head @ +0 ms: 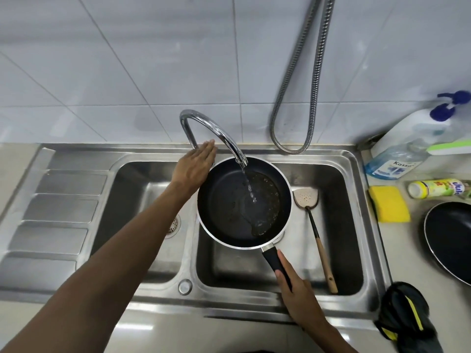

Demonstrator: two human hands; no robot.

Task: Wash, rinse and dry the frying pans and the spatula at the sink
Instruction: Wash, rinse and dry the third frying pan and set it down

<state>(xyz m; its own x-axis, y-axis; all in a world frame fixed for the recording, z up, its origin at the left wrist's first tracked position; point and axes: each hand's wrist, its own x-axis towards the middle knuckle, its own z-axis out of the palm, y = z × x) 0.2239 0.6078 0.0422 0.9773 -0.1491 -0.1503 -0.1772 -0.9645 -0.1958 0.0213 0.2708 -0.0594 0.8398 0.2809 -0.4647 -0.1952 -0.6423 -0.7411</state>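
The right hand [297,294] grips the frying pan [243,202] by its handle — held under the tap [216,133] to fill; left hand [195,165], fingers flat and extended, reaches the tap — spatula [314,225] lies just beyond the pan.

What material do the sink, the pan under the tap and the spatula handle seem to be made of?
The double-bowl sink looks like brushed stainless steel: grey, with soft reflections. The round dark frying pan seems to be metal with a matte black non-stick coating; its rim shines silver. The light brown spatula handle looks like wood, though the grain is not clear.
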